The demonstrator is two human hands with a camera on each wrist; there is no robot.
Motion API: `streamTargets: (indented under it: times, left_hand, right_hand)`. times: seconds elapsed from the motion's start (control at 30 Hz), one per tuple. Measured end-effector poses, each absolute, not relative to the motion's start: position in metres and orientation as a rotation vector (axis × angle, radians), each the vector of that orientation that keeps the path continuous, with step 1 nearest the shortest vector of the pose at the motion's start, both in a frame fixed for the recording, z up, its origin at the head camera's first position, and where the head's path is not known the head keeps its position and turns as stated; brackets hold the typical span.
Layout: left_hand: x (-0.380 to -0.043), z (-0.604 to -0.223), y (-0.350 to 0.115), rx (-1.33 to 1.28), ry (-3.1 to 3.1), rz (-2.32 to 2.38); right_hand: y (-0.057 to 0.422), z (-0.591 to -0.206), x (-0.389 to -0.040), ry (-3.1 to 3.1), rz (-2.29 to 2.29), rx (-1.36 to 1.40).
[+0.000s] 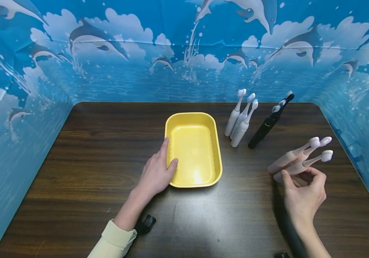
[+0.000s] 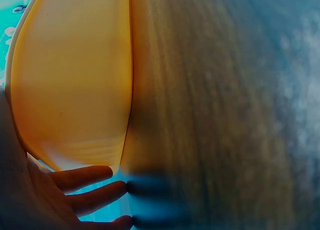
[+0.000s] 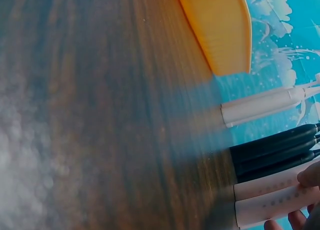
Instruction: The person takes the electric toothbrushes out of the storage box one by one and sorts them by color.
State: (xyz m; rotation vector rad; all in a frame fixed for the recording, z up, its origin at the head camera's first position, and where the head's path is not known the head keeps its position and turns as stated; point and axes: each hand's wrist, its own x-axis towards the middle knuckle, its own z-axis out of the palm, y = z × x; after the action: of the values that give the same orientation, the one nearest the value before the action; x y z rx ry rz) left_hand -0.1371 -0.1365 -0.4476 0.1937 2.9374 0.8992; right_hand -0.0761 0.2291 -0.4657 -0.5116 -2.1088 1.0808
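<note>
My left hand [image 1: 155, 172] rests at the left side of a yellow tray [image 1: 217, 157], its thumb over the rim and its index finger along it. In the left wrist view, straight fingers [image 2: 95, 197] spread beside the tray's outer wall. On the right, my right hand [image 1: 305, 195] pinches the handle of a pale pink electric toothbrush [image 1: 292, 169], the nearest of three standing together. The other two pink toothbrushes [image 1: 282, 161] are right behind it. In the right wrist view, thumb and fingertips are on the pink handle [image 3: 270, 205]; the brush heads are out of that frame.
Three white electric toothbrushes [image 1: 240, 132] stand just right of the tray. Between them and the pink ones is a tight group of black electric toothbrushes [image 1: 265, 129]. A dolphin-print sheet [image 1: 178, 71] borders the dark wooden table [image 1: 100, 150] at the back and sides.
</note>
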Motion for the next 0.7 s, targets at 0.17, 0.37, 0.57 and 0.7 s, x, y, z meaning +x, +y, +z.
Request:
streamTargets:
  times: [0.17, 0.37, 0.57, 0.7]
  left_hand:
    - [-0.139, -0.445, -0.137, 0.205, 2.91, 0.905]
    - [-0.141, -0.443, -0.138, 0.188, 2.873, 0.922]
    - [-0.14, -0.44, -0.138, 0.172, 2.875, 0.995]
    - [-0.139, -0.436, -0.14, 0.209, 2.887, 1.016]
  right_hand:
    - [0.229, -0.466, -0.077, -2.111, 1.077, -0.538]
    - [0.228, -0.466, -0.077, -2.128, 1.06, -0.542]
    - [0.227, -0.461, -0.073, -2.075, 1.138, -0.581]
    - [0.223, -0.452, -0.065, -1.935, 1.22, -0.583]
